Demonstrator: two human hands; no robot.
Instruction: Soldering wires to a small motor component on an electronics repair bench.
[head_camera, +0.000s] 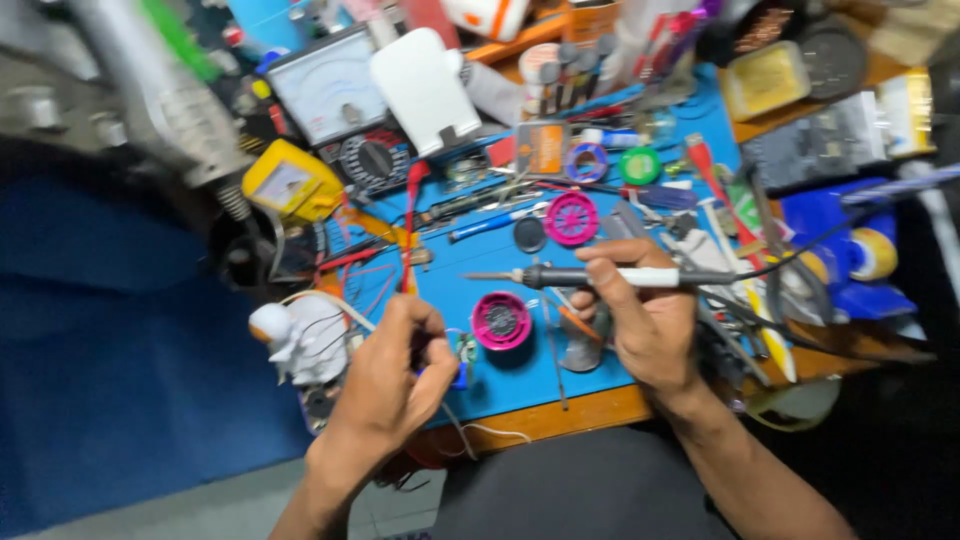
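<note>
At the table's near edge the left hand pinches a small circuit board with thin wires, steadying it beside a white figurine. The right hand grips a soldering iron pen-fashion, tip pointing left over the blue mat above a pink solder spool. Toward the far edge, meters and tools blur together, and the board's details stay hidden behind fingers.
</note>
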